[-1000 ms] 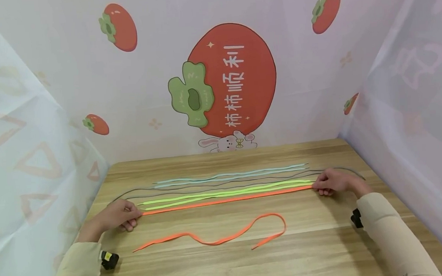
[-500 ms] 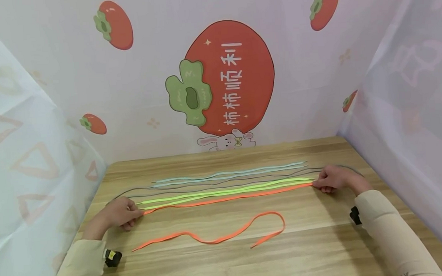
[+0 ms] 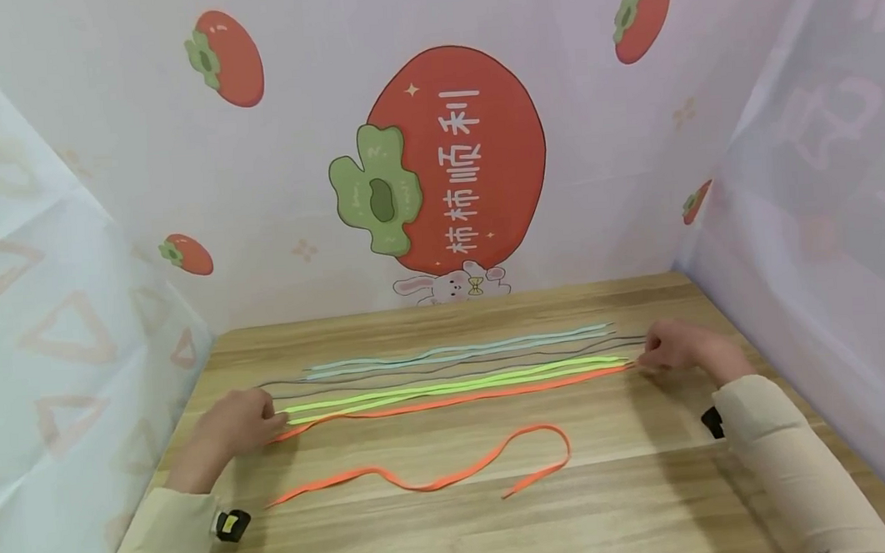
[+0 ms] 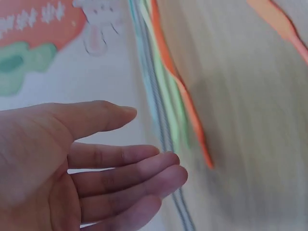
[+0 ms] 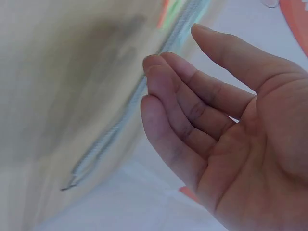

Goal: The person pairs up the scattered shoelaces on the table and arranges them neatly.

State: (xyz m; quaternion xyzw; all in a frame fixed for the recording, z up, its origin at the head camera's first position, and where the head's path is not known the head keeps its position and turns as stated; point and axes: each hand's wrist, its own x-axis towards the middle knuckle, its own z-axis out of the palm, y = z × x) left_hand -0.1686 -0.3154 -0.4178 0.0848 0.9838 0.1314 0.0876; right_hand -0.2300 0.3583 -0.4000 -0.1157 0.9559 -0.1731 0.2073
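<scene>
An orange shoelace [image 3: 449, 404] lies along the near side of a row of laces on the table. By its left end is my left hand [image 3: 233, 427]; the left wrist view shows thumb and fingers apart, holding nothing. At the other end, my right hand [image 3: 687, 352] also holds nothing, its fingers loosely bent and the thumb away from them. Beyond the orange lace lie two neon green laces [image 3: 448, 388], then grey laces [image 4: 161, 114], then two light blue laces [image 3: 528, 338]. The right hand hides part of the grey laces in the head view.
Nearer the front, a second orange shoelace [image 3: 438, 485] lies in a wavy curve with a hooked right end. The wooden table [image 3: 456, 535] is bounded by a printed cloth backdrop [image 3: 279, 168] behind and cloth walls on both sides.
Both hands have let go of the orange shoelace's ends and lifted slightly. The lace, earlier taut and straight, now lies a little slack with a bend near its left end.
</scene>
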